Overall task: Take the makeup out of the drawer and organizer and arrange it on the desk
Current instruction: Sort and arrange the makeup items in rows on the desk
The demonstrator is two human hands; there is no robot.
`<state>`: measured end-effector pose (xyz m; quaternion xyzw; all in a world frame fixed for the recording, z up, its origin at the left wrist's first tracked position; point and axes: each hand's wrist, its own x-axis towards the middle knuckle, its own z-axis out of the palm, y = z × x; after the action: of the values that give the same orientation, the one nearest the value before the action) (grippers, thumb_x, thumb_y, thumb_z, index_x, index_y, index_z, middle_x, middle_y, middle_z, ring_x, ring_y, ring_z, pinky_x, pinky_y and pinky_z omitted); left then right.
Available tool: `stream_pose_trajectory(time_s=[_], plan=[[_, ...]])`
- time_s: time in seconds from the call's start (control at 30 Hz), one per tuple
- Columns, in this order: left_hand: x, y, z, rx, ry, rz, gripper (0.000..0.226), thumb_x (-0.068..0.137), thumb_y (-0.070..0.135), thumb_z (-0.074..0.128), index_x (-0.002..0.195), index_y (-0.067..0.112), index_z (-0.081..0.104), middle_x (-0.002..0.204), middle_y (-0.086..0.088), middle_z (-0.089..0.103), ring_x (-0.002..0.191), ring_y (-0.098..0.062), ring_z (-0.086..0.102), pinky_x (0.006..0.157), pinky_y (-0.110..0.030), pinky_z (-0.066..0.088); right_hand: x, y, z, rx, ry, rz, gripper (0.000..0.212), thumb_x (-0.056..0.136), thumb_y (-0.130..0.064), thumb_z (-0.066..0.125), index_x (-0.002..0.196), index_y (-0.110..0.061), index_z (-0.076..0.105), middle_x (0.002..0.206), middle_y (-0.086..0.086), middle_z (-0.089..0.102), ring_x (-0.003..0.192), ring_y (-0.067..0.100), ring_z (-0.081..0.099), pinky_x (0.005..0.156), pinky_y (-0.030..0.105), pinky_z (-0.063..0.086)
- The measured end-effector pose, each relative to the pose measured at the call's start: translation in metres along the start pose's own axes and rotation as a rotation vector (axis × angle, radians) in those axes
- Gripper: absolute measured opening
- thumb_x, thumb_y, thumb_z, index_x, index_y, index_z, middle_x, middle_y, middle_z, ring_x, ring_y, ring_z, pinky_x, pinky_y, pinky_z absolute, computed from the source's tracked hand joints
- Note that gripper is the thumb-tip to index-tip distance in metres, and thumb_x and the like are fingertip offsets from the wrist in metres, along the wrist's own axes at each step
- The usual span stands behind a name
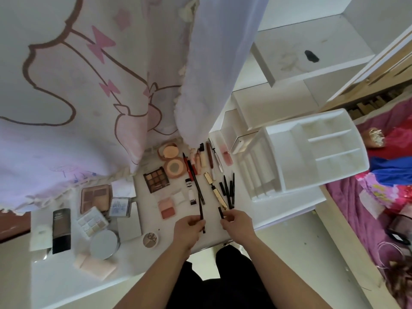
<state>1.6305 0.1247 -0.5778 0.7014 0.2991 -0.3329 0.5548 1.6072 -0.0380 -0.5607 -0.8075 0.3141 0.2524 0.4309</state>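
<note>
— Two dark sticks are off the surface [66,284], one in each hand. The left hand [189,226] has its fingers [197,223] curled round a long dark pencil [200,206], gripping near its lower end. The right hand [237,221] pinches a shorter dark stick [221,212] by its base.

— Why hold both near the front edge?

— Likely to sort them by kind. A row of dark pencils [228,190] already lies toward the right edge, beside a gold tube [215,190], so these probably belong there.

— And the organizer [312,152]?

— It sits at the right edge, and the compartments in view hold nothing. The eyeshadow palette [156,179] and the compacts lie grouped further left.
</note>
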Motion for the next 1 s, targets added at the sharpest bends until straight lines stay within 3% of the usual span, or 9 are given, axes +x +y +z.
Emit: stream_pose_trajectory(time_s=[0.23,0.37,0.47,0.63,0.8,1.0], plan=[[0.019,0.021,0.024,0.184,0.054,0.041,0.021,0.075,0.021,0.083,0.095,0.015,0.077,0.095,-0.005,0.075,0.088,-0.020,0.070,0.086,-0.039,0.058,0.010,0.012,-0.004,-0.038,0.027,-0.010,0.033,0.089,-0.020,0.066,0.122,-0.018,0.069,0.115,-0.003,0.071,0.094,0.006,0.062,0.086,0.013,0.039],[0.020,0.028,0.032,0.188,0.055,0.068,0.012,0.078,0.016,0.081,0.082,0.022,0.072,0.084,-0.004,0.075,0.077,-0.019,0.070,0.083,-0.040,0.059,0.012,0.014,-0.003,-0.011,0.024,-0.007,0.034,0.090,-0.016,0.064,0.123,-0.017,0.068,0.115,0.000,0.072,0.101,0.009,0.065,0.089,0.011,0.038],[0.015,0.028,0.030,0.165,0.053,0.078,0.016,0.082,0.014,0.076,0.071,0.024,0.068,0.076,-0.005,0.073,0.070,-0.021,0.067,0.080,-0.042,0.060,0.011,0.013,-0.002,0.034,0.035,-0.009,0.034,0.091,-0.015,0.062,0.124,-0.016,0.068,0.113,0.001,0.072,0.095,0.006,0.061,0.089,0.012,0.038],[0.004,0.023,0.001,0.256,0.096,0.149,0.014,0.090,0.020,0.062,0.079,0.018,0.071,0.076,0.000,0.071,0.072,-0.018,0.066,0.067,-0.034,0.055,0.006,0.009,0.004,0.058,0.086,-0.007,0.027,0.091,-0.019,0.062,0.116,-0.022,0.070,0.100,-0.006,0.069,0.089,0.007,0.060,0.088,0.021,0.047],[-0.007,0.015,-0.053,0.496,0.268,0.276,0.013,0.094,0.027,0.057,0.089,0.026,0.068,0.080,0.009,0.064,0.078,-0.015,0.059,0.066,-0.024,0.040,-0.001,-0.014,0.020,0.054,0.055,-0.078,0.020,0.092,-0.023,0.060,0.110,-0.025,0.069,0.096,-0.010,0.067,0.087,0.005,0.059,0.069,0.012,0.038],[-0.017,-0.017,-0.132,0.532,0.376,0.275,0.013,0.094,0.027,0.057,0.088,0.024,0.068,0.084,0.007,0.067,0.079,-0.014,0.062,0.069,-0.028,0.045,-0.010,-0.053,0.068,-0.207,-0.135,-0.293,0.025,0.093,-0.028,0.060,0.117,-0.027,0.065,0.103,-0.010,0.063,0.089,0.006,0.061,0.082,0.021,0.047]])
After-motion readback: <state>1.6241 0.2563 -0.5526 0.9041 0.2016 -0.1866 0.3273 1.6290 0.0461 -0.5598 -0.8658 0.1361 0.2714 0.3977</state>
